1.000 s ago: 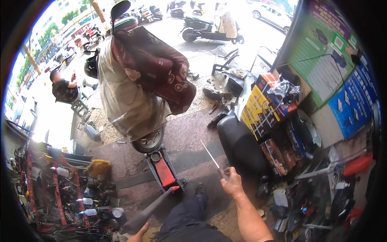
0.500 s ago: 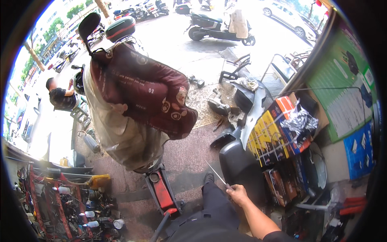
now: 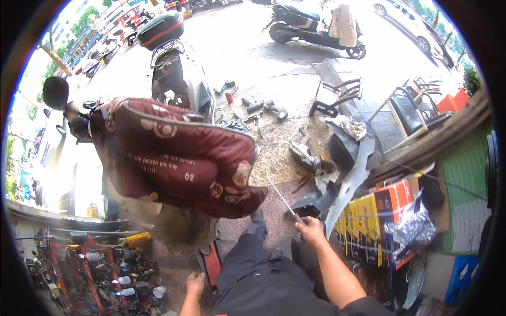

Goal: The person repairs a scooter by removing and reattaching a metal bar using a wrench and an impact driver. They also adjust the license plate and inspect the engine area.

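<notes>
My right hand grips the dark handle of a long screwdriver, its thin shaft angled forward and left. Low in the picture, my left hand hangs with curled fingers, nothing visible in it, beside a red-and-black floor jack. Ahead of me a maroon padded riding cover printed with cartoon bears drapes over a scooter, with a pale cover below it and a mirror at its left. A black seat lies right of my legs, partly hidden by my arm.
At lower left are red tool racks. Loose scooter parts and stacked boxes lie right. Beyond stand chairs, another scooter and a white car. A seated person is mostly hidden at left.
I have stepped forward; my legs are nearer the covered scooter and hide more of the jack. More pavement shows. My left hand, earlier at the jack handle, now hangs apart from it.
</notes>
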The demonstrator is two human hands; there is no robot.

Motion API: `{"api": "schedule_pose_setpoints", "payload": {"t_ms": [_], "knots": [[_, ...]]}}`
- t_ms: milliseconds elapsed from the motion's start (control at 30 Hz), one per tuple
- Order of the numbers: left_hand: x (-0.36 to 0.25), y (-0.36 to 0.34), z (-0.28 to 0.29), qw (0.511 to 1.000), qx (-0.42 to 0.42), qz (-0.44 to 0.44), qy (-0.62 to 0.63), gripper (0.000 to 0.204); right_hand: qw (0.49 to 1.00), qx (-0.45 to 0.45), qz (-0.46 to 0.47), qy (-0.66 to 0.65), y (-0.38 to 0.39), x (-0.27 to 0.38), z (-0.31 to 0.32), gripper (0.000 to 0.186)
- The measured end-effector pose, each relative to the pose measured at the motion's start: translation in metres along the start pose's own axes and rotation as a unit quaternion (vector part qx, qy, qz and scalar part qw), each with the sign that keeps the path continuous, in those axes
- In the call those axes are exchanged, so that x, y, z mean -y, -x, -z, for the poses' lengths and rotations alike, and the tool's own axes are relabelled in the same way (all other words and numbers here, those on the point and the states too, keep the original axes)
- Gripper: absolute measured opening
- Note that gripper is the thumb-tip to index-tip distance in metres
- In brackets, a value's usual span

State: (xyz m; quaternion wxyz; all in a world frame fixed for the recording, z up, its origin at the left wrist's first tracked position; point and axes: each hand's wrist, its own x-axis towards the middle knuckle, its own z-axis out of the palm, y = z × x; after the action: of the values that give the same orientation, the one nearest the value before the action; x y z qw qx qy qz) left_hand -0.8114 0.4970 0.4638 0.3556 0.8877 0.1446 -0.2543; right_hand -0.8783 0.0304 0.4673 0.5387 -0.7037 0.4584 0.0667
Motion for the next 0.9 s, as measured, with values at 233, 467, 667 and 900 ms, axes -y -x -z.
{"api": "schedule_pose_setpoints", "payload": {"t_ms": [233,467,667,900], "knots": [[-0.276,-0.134,-0.076,0.954,0.229,-0.164,-0.104,0.045,0.995,-0.008,-0.075,-0.058,-0.109,0.063,0.016,0.027],[-0.495,-0.194,-0.138,0.909,0.280,-0.307,-0.011,0.044,0.990,-0.024,-0.071,-0.123,-0.206,0.141,0.061,0.023],[-0.557,-0.275,-0.169,0.953,0.185,-0.236,0.052,0.038,0.999,0.013,-0.018,-0.044,-0.327,0.211,0.078,0.021],[-0.608,-0.368,-0.189,0.988,0.077,-0.096,0.090,0.032,0.990,0.129,0.013,0.048,-0.475,0.318,0.092,0.037]]}}
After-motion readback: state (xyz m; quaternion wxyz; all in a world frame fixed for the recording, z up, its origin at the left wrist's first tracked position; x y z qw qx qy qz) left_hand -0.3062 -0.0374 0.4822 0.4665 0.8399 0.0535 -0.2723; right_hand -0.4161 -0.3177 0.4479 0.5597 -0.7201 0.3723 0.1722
